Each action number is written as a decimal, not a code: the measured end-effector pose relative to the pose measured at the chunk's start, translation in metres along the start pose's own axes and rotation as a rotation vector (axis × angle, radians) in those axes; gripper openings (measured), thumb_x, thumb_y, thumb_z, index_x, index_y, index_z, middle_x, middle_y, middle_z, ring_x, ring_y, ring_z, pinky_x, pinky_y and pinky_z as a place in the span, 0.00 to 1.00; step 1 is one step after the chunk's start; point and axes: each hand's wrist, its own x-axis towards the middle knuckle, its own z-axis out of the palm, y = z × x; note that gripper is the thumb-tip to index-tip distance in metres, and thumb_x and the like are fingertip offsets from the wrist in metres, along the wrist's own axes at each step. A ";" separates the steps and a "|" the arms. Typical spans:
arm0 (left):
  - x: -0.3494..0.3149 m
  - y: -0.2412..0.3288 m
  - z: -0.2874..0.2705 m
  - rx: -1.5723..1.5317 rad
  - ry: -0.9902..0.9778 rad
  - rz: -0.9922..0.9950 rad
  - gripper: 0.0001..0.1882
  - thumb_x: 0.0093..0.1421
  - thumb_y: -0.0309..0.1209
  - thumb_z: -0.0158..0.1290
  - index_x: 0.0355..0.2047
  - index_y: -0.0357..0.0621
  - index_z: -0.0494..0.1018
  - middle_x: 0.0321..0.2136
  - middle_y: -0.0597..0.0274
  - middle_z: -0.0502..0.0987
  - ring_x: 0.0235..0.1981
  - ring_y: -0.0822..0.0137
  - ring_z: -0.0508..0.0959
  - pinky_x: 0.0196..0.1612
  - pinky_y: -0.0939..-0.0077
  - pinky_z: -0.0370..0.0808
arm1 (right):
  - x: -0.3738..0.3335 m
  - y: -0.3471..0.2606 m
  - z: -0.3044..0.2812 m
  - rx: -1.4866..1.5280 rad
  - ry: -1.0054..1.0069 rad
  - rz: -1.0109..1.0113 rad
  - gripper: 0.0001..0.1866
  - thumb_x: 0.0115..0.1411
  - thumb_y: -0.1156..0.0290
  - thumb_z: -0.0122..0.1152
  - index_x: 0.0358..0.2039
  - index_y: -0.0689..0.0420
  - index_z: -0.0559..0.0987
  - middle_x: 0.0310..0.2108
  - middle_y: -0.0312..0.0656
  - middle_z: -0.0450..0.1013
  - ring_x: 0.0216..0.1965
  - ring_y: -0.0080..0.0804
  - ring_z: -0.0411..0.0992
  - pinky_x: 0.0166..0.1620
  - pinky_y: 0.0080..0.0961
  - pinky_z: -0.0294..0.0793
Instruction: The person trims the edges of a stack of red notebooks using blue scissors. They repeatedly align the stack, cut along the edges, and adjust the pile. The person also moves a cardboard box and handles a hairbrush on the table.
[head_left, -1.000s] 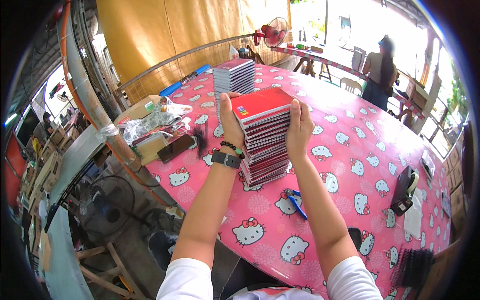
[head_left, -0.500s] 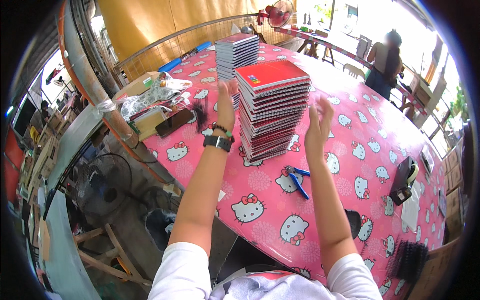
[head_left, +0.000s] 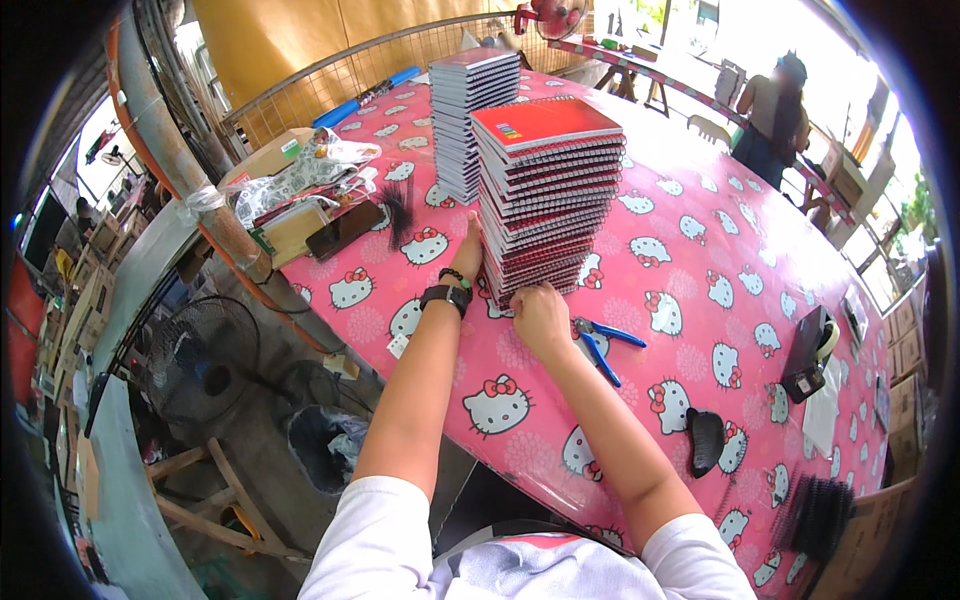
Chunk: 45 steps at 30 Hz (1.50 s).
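Observation:
A tall stack of spiral notebooks (head_left: 548,200) with a red cover on top stands on the pink table. My left hand (head_left: 469,252) lies along the stack's lower left side, fingers stretched and partly hidden by it. At the stack's near bottom edge, my right hand (head_left: 542,318) is closed, its curled fingers against the lowest notebooks; the fingertips are hidden. Blue-handled pliers (head_left: 602,345) lie just right of that hand. Behind on the left rises a second notebook stack (head_left: 456,130).
A tape dispenser (head_left: 808,355), a black brush-like object (head_left: 705,443) and black spiral coils (head_left: 815,515) lie to the right. Plastic-wrapped items (head_left: 310,190) and a dark phone-like slab (head_left: 345,230) sit at the left edge. A person (head_left: 772,120) stands far right.
Both hands, raised apart beside the stack before, have come down to its lower part. The right hand has moved left and closed at the bottom edge. The view has shifted slightly.

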 end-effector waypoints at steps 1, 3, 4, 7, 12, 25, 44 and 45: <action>0.000 0.003 -0.002 0.010 0.013 -0.004 0.43 0.61 0.65 0.26 0.58 0.41 0.61 0.55 0.53 0.68 0.54 0.58 0.70 0.57 0.64 0.66 | 0.003 -0.003 -0.002 0.017 -0.004 -0.003 0.08 0.47 0.73 0.54 0.25 0.61 0.79 0.29 0.50 0.76 0.37 0.47 0.72 0.42 0.38 0.72; -0.007 0.011 -0.012 0.204 0.149 0.044 0.40 0.62 0.62 0.29 0.57 0.39 0.62 0.53 0.52 0.70 0.52 0.57 0.70 0.56 0.64 0.66 | -0.008 -0.006 0.001 0.127 -0.009 0.113 0.11 0.48 0.71 0.55 0.31 0.61 0.78 0.30 0.53 0.75 0.38 0.48 0.72 0.43 0.39 0.72; -0.015 0.012 -0.005 0.368 0.250 0.091 0.37 0.63 0.59 0.31 0.56 0.37 0.63 0.50 0.51 0.71 0.51 0.56 0.71 0.55 0.64 0.66 | -0.016 0.001 -0.001 0.161 -0.007 0.181 0.13 0.48 0.70 0.55 0.34 0.62 0.77 0.31 0.54 0.75 0.39 0.49 0.72 0.43 0.40 0.72; -0.056 -0.006 0.003 0.629 0.561 0.236 0.29 0.63 0.47 0.39 0.51 0.32 0.66 0.42 0.48 0.75 0.45 0.51 0.74 0.51 0.63 0.67 | -0.032 0.001 -0.011 0.789 0.093 0.473 0.26 0.54 0.71 0.57 0.52 0.66 0.66 0.42 0.49 0.72 0.41 0.37 0.73 0.44 0.31 0.71; -0.105 -0.036 0.040 0.459 0.393 0.185 0.26 0.58 0.36 0.49 0.52 0.30 0.65 0.44 0.39 0.72 0.46 0.45 0.71 0.52 0.60 0.67 | -0.014 -0.005 -0.021 1.365 0.121 0.579 0.38 0.57 0.71 0.59 0.64 0.59 0.52 0.42 0.32 0.68 0.39 0.17 0.64 0.41 0.19 0.64; -0.005 -0.049 0.046 0.644 0.605 0.361 0.25 0.47 0.16 0.43 0.49 0.29 0.65 0.43 0.45 0.76 0.43 0.58 0.78 0.46 0.72 0.72 | 0.094 0.069 0.005 1.230 -0.021 0.512 0.33 0.59 0.67 0.58 0.63 0.57 0.57 0.43 0.31 0.70 0.38 0.22 0.66 0.43 0.22 0.67; 0.019 -0.027 0.080 0.679 0.758 0.369 0.36 0.54 0.33 0.57 0.59 0.30 0.54 0.55 0.35 0.61 0.56 0.41 0.61 0.58 0.52 0.58 | 0.191 0.030 -0.043 1.486 0.174 0.541 0.45 0.56 0.31 0.39 0.66 0.46 0.50 0.67 0.43 0.44 0.66 0.53 0.44 0.57 0.73 0.37; 0.023 -0.026 0.087 0.657 0.762 0.335 0.36 0.55 0.32 0.56 0.60 0.30 0.53 0.55 0.34 0.60 0.56 0.40 0.61 0.59 0.53 0.57 | 0.200 0.062 -0.036 1.461 0.141 0.526 0.47 0.54 0.29 0.39 0.67 0.43 0.47 0.68 0.42 0.38 0.67 0.55 0.39 0.55 0.77 0.32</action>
